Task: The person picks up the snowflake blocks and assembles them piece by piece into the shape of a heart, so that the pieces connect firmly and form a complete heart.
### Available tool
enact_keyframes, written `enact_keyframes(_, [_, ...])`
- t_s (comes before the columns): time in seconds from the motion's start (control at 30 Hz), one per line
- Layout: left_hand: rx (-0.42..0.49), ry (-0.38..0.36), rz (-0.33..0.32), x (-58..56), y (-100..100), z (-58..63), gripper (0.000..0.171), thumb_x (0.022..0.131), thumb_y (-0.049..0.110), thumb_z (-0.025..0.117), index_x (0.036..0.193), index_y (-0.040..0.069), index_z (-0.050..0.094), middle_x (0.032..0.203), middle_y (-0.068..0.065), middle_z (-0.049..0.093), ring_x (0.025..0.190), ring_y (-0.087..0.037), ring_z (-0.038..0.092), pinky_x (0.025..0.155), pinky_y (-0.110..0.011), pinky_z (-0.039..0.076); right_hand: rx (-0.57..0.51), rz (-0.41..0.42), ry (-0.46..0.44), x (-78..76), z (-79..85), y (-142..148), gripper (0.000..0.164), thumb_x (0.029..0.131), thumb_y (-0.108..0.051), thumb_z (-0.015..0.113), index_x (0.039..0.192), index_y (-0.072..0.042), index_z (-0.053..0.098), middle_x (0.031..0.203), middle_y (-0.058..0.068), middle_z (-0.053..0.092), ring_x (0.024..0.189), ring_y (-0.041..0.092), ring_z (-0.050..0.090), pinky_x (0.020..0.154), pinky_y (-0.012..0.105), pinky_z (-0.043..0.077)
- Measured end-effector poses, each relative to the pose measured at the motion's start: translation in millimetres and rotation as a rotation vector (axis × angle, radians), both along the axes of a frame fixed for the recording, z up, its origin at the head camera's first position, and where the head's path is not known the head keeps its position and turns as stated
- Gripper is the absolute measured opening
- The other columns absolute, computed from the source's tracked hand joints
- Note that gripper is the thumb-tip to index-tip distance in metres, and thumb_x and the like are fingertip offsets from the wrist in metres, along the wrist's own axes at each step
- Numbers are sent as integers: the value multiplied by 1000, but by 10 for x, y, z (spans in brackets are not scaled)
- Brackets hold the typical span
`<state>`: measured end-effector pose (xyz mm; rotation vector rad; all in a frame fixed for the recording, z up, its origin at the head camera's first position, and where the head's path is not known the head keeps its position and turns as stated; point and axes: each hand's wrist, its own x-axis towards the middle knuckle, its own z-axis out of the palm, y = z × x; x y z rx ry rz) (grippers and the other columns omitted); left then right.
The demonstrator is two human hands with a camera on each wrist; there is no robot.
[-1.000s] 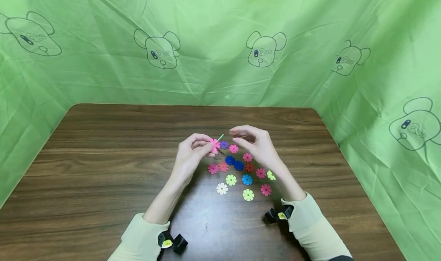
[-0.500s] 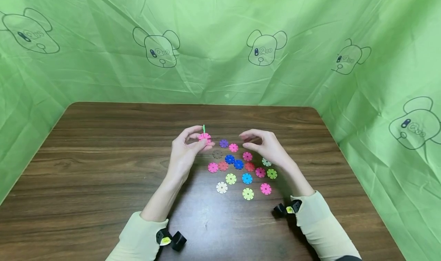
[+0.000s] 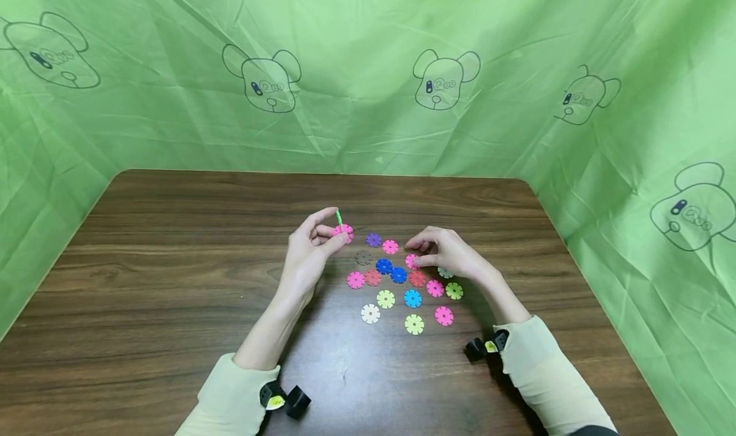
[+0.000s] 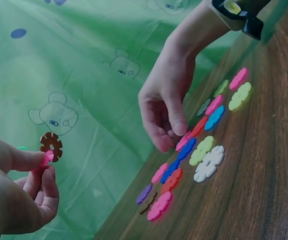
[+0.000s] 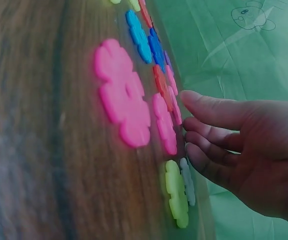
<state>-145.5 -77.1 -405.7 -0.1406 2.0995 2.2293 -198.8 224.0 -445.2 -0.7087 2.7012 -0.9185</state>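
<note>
My left hand [image 3: 307,250] pinches a pink notched disc [image 3: 344,231] between thumb and fingers, raised over the far side of the spread. A green notched disc [image 3: 339,217] stands edge-on from the pink one. In the left wrist view a brown notched disc [image 4: 51,146] is joined there too. My right hand [image 3: 451,252] is low over the table, its thumb and fingertips right at a flat pink notched disc [image 3: 411,261], partly covered by the thumb. In the right wrist view a gap shows between that thumb [image 5: 199,102] and the bent fingers.
Several loose notched discs lie flat on the wooden table [image 3: 172,295], among them a purple disc [image 3: 374,240], a blue disc [image 3: 398,275], a white disc [image 3: 370,314] and a yellow-green disc [image 3: 414,324]. A green curtain [image 3: 356,135] hangs behind the table.
My left hand has drawn back to the left with the joined discs and turned them. The right hand has moved away from them, then down to the flat pink notched disc.
</note>
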Motion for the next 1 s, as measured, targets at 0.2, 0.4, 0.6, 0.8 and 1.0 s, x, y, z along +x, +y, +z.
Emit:
enact_keyframes(0.2, [11, -7, 6, -6, -5, -5, 56, 92, 5, 74, 144, 14, 57, 95, 3, 64, 84, -11, 65, 71, -17, 51, 40, 17, 21, 9, -39, 6, 22, 84, -15, 85, 106, -14, 80, 102, 6, 69, 92, 20, 64, 79, 31, 55])
enact_keyframes(0.4, [23, 9, -1, -12, -11, -1, 58, 91, 5, 75, 145, 11, 55, 95, 4, 65, 83, -11, 67, 70, -17, 51, 27, 0, -4, -2, -37, -3, 15, 84, -14, 85, 97, -15, 76, 95, 3, 68, 84, 17, 61, 72, 23, 51])
enact_keyframes(0.6, [41, 7, -2, -12, -12, 5, 56, 92, 5, 75, 144, 12, 56, 97, 0, 68, 86, -13, 72, 75, -19, 56, -48, -55, -46, 1, -47, -11, 11, 89, -12, 80, 94, -14, 71, 84, 1, 72, 75, 13, 66, 68, 24, 55])
enact_keyframes(0.8, [70, 15, -9, -11, -17, 13, 56, 92, 2, 73, 144, 11, 56, 96, 0, 69, 86, -14, 73, 78, -20, 59, -170, -118, 11, 46, 17, -61, 5, 93, -15, 76, 96, -16, 71, 86, 2, 73, 73, 18, 68, 67, 30, 58])
enact_keyframes(1.0, [70, 27, -6, -4, -18, 12, 56, 92, 2, 74, 144, 11, 57, 94, 3, 68, 81, -5, 70, 80, -19, 59, -332, -171, 56, 128, 179, -238, 9, 93, -21, 77, 100, -16, 73, 91, 4, 78, 78, 25, 73, 70, 31, 60])
